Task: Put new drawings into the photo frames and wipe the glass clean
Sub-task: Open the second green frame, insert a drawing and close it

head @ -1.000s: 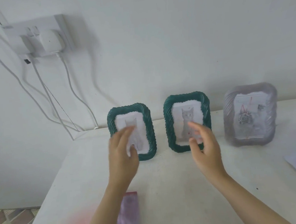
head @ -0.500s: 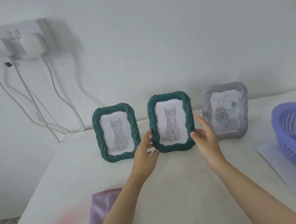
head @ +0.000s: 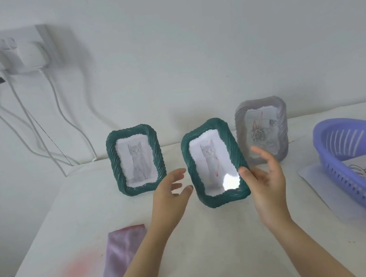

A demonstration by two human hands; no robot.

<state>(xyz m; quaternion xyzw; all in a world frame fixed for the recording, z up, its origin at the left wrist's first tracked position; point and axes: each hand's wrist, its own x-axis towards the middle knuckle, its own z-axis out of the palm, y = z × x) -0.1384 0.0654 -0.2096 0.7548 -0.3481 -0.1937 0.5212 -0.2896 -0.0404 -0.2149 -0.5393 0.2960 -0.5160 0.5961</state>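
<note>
Your right hand [head: 265, 181] grips the tilted green frame [head: 214, 162] by its right edge; your left hand [head: 167, 196] hovers spread just beside the left edge.

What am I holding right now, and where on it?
The middle green frame, gripped at its lower right edge by your right hand. Your left hand is open beside it.
</note>
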